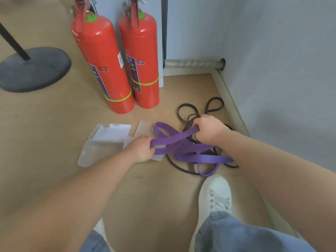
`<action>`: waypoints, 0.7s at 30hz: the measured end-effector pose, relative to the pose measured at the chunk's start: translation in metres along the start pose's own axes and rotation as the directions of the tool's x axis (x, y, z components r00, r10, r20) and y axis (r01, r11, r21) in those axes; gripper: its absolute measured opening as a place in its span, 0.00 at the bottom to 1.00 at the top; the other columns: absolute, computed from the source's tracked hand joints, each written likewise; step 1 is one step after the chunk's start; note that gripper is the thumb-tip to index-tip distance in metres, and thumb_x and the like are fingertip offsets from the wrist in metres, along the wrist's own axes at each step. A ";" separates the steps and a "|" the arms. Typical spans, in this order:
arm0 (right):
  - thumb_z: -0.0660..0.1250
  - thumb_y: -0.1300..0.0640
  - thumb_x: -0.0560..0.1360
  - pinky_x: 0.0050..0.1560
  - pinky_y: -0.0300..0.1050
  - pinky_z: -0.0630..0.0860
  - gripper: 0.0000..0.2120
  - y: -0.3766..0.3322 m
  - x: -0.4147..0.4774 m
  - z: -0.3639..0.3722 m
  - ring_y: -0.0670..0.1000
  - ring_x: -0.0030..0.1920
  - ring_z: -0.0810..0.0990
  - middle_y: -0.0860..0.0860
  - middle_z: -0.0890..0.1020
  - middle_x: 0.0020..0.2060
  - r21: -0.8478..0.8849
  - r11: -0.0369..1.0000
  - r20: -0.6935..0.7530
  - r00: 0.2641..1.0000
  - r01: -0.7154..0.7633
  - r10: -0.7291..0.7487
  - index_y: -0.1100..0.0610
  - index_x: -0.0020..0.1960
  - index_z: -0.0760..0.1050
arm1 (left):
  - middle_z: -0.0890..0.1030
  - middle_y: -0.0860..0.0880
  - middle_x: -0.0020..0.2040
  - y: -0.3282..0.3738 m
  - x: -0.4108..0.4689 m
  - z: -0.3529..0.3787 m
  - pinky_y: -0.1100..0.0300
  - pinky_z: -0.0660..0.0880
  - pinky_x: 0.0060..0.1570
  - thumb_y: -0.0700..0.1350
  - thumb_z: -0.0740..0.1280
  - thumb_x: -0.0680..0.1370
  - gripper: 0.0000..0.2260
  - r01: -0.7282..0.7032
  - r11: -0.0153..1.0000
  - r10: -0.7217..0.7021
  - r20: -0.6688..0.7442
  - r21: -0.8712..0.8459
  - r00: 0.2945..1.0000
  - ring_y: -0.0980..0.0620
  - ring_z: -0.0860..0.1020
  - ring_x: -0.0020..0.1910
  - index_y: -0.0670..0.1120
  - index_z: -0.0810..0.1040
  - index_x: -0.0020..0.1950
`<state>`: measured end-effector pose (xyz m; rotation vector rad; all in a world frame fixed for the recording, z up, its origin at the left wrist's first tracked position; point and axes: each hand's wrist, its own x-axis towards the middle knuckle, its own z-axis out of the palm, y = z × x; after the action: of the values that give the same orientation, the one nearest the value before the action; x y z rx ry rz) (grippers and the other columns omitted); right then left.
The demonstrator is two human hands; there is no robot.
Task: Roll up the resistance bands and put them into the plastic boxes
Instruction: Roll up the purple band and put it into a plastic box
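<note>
Purple resistance band (183,140) stretches between my 2 hands: left hand (142,149) and right hand (209,130) both fisted around it, above the open plastic box (103,142) on the floor (54,124).

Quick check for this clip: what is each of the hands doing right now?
Left hand: closed, gripping the purple band.
Right hand: closed, gripping the same purple band further along.

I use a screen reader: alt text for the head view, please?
Both hands, left and right, grip a purple band tangled over a black band on the floor, beside open plastic boxes and two fire extinguishers.
</note>
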<state>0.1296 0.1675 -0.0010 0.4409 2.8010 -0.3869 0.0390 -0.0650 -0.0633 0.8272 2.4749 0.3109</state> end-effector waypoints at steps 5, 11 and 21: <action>0.61 0.64 0.73 0.46 0.44 0.71 0.11 0.007 -0.002 0.009 0.55 0.48 0.76 0.51 0.76 0.45 0.091 0.995 -0.014 0.999 -0.046 0.048 0.52 0.48 0.78 | 0.78 0.43 0.50 0.007 -0.007 0.017 0.54 0.72 0.44 0.45 0.60 0.82 0.03 0.056 0.972 -0.061 -0.018 -0.228 0.998 0.42 0.79 0.49 0.47 0.71 0.51; 0.61 0.64 0.75 0.44 0.43 0.72 0.14 0.008 -0.021 0.002 0.53 0.46 0.76 0.51 0.78 0.46 0.099 0.994 0.031 0.999 -0.041 0.038 0.54 0.55 0.81 | 0.82 0.47 0.49 0.007 -0.024 0.032 0.48 0.80 0.53 0.51 0.61 0.82 0.05 0.142 0.908 -0.089 0.149 -0.395 0.985 0.45 0.83 0.49 0.54 0.71 0.47; 0.64 0.60 0.78 0.45 0.42 0.73 0.10 -0.003 -0.062 0.014 0.51 0.48 0.79 0.49 0.82 0.47 0.093 0.995 0.211 0.977 0.017 -0.037 0.52 0.55 0.81 | 0.72 0.51 0.39 0.012 -0.052 0.046 0.58 0.65 0.34 0.50 0.58 0.83 0.10 0.160 0.979 -0.106 0.357 -0.126 0.928 0.50 0.70 0.39 0.50 0.69 0.44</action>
<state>0.1887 0.1443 0.0064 0.3580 2.5911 -0.5363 0.1052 -0.0855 -0.0775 0.5880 2.1319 0.2751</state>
